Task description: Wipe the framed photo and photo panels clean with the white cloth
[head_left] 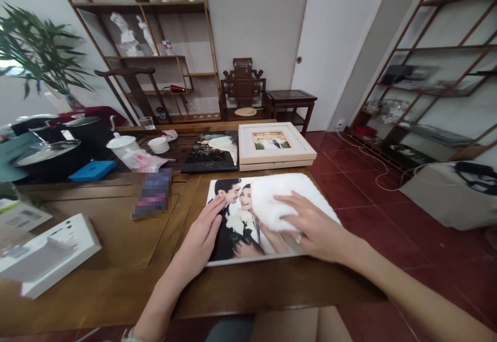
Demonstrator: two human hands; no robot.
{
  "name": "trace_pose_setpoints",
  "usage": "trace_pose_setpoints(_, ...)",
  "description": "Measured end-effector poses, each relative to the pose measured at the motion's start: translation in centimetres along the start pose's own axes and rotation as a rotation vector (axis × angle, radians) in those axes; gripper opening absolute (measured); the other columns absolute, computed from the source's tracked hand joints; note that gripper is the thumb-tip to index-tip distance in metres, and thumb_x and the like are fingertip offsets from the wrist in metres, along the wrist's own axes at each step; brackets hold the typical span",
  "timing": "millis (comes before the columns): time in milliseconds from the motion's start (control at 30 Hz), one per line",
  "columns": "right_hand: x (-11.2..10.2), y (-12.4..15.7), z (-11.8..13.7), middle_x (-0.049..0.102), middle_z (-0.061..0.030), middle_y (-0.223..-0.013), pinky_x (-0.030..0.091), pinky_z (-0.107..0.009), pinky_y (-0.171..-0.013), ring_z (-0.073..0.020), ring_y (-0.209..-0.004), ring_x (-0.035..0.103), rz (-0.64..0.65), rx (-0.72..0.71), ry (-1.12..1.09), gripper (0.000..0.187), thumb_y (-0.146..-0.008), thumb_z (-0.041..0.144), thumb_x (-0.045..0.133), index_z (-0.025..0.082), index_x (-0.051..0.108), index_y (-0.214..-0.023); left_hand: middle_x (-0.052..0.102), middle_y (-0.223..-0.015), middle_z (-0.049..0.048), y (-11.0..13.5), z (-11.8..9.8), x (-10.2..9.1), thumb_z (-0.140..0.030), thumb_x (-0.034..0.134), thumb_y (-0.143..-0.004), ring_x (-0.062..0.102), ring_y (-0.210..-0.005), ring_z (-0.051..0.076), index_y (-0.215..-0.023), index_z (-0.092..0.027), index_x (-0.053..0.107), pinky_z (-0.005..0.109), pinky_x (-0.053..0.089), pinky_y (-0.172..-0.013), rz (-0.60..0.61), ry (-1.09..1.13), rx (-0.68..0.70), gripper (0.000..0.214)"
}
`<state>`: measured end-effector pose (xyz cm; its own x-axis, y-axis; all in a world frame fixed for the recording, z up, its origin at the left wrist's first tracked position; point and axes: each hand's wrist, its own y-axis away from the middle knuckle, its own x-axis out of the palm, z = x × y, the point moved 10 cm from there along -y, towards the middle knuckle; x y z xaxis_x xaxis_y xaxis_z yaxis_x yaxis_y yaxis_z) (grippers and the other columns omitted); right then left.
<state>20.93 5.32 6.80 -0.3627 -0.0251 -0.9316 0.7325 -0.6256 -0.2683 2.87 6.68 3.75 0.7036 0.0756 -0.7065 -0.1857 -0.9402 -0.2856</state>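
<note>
A wedding photo print (243, 228), stiff like a panel with white edges, lies flat on the wooden table before me. My left hand (202, 233) rests flat on its left side, fingers stretched out and holding nothing. On the right part of the print is a fluffy white cloth (272, 202), which covers the upper right area. My right hand (310, 223) has hold of this cloth and presses it against the print; a ring shows on one finger, and the thumb is hard to make out. Behind lie a dark photo panel (213, 150) and a pale framed picture (277, 145).
The wooden table (120, 243) carries a white box insert (58, 254), a blue box (92, 170), a white teapot (123, 147), a white cup (159, 145) and a dark lidded pan (48, 155) to the left. A carved chair (243, 85) stands beyond it.
</note>
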Motion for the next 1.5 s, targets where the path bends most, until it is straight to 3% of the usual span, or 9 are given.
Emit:
trace_pose_setpoints(133, 0.6, 3.3, 5.4, 0.046, -0.0089, -0.137, 0.018, -0.057, -0.108, -0.0292, -0.13, 0.034, 0.178, -0.083, -0.081, 0.032, -0.073, 0.013, 0.055, 0.023, 0.066, -0.102, 0.043, -0.141, 0.0062, 0.0, 0.2, 0.2, -0.029, 0.033, -0.093, 0.035, -0.132, 0.019, -0.129, -0.019, 0.048, 0.039, 0.025, -0.111, 0.011, -0.005, 0.0, 0.04)
trace_pose_setpoints(233, 0.8, 4.3, 7.0, 0.045, -0.0074, -0.138, 0.018, -0.058, -0.108, -0.0296, -0.131, 0.032, 0.234, -0.123, -0.107, 0.042, -0.072, 0.014, 0.056, 0.023, 0.061, -0.113, 0.041, -0.142, 0.007, 0.0, 0.2, 0.3, -0.029, 0.032, -0.093, 0.033, -0.133, 0.018, -0.129, -0.017, 0.047, 0.038, 0.024, -0.111, 0.015, -0.016, 0.011, 0.041)
trace_pose_setpoints(533, -0.4, -2.3, -0.6, 0.053, -0.0146, -0.128, 0.027, -0.051, -0.106, -0.0272, -0.124, 0.042, -0.023, -0.041, -0.059, 0.024, -0.086, 0.036, 0.054, 0.019, 0.066, -0.099, 0.042, -0.142, 0.0067, 0.1, -0.3, 0.1, -0.024, 0.033, -0.093, 0.035, -0.132, 0.019, -0.129, -0.02, 0.048, 0.041, 0.026, -0.11, 0.015, -0.041, 0.056, 0.04)
trace_pose_setpoints(733, 0.3, -5.1, -3.3, 0.052, -0.0095, -0.131, 0.021, -0.054, -0.108, -0.0257, -0.132, 0.03, 0.011, -0.043, -0.015, 0.028, -0.087, 0.019, 0.048, 0.021, 0.06, -0.112, 0.042, -0.141, 0.0072, 0.1, -0.2, 0.1, -0.024, 0.032, -0.093, 0.035, -0.132, 0.019, -0.129, -0.019, 0.048, 0.04, 0.026, -0.11, 0.017, -0.045, 0.049, 0.04)
trace_pose_setpoints(900, 0.7, -1.8, 0.1, 0.045, -0.0139, -0.137, 0.02, -0.053, -0.109, -0.0261, -0.134, 0.025, 0.117, -0.043, -0.043, 0.037, -0.075, 0.007, 0.049, 0.017, 0.063, -0.108, 0.041, -0.142, 0.0074, 0.1, 0.0, 0.2, -0.026, 0.033, -0.093, 0.034, -0.133, 0.019, -0.13, -0.019, 0.047, 0.041, 0.025, -0.111, 0.019, -0.04, 0.04, 0.04)
trace_pose_setpoints(1067, 1.2, 2.7, 5.8, 0.038, -0.0061, -0.143, 0.016, -0.057, -0.108, -0.0296, -0.135, 0.022, 0.312, -0.104, -0.084, 0.038, -0.069, 0.008, 0.052, 0.023, 0.065, -0.102, 0.041, -0.142, 0.0072, 0.1, -0.2, 0.2, -0.026, 0.034, -0.092, 0.032, -0.133, 0.019, -0.13, -0.019, 0.046, 0.04, 0.024, -0.111, 0.029, -0.032, 0.045, 0.04)
trace_pose_setpoints(1167, 1.3, 3.6, 6.9, 0.038, -0.0055, -0.143, 0.019, -0.055, -0.108, -0.029, -0.134, 0.024, 0.358, -0.114, -0.107, 0.041, -0.07, 0.009, 0.053, 0.024, 0.063, -0.107, 0.04, -0.143, 0.0086, 0.0, -0.2, 0.3, -0.026, 0.033, -0.092, 0.032, -0.134, 0.019, -0.13, -0.017, 0.046, 0.041, 0.024, -0.111, 0.043, -0.039, 0.043, 0.041)
trace_pose_setpoints(1367, 0.5, -0.7, 1.1, 0.045, -0.0137, -0.137, 0.024, -0.049, -0.107, -0.0264, -0.13, 0.034, 0.146, -0.013, -0.044, 0.036, -0.077, 0.012, 0.052, 0.019, 0.062, -0.111, 0.039, -0.143, 0.0081, 0.1, 0.0, 0.4, -0.026, 0.032, -0.092, 0.032, -0.134, 0.019, -0.13, -0.016, 0.046, 0.041, 0.023, -0.112, 0.046, -0.036, 0.045, 0.041)
trace_pose_setpoints(1500, 0.0, -5.0, -3.3, 0.056, -0.0105, -0.126, 0.039, -0.048, -0.095, -0.0289, -0.117, 0.048, 0.058, 0.05, -0.018, 0.032, -0.09, 0.025, 0.043, 0.022, 0.057, -0.118, 0.04, -0.143, 0.0091, 0.0, 0.2, 0.4, -0.027, 0.032, -0.092, 0.032, -0.134, 0.019, -0.13, -0.014, 0.047, 0.039, 0.022, -0.112, 0.051, -0.042, 0.022, 0.042)
